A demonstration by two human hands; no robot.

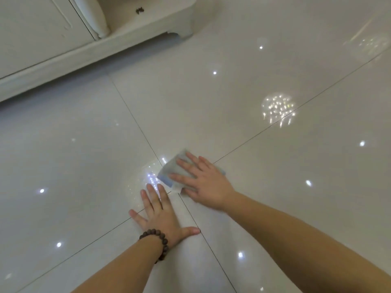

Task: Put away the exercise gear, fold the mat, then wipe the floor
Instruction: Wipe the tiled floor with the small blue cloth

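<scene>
The folded cloth (pixel 175 173) lies flat under the right hand (pixel 204 182), whose straight fingers press it to the glossy tiled floor (pixel 211 106). The left hand (pixel 163 216), at seven o'clock of it, rests flat with fingers spread. A white cabinet (pixel 63 49) stands at eleven o'clock.

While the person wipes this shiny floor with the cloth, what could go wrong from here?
1. The left hand rests flat on the glossy white tiled floor; on such a polished surface it may slide.
2. The right hand presses the folded pale blue cloth with straight fingers, so the cloth could slip out.
3. The brown beaded bracelet might scrape the tile.
</scene>
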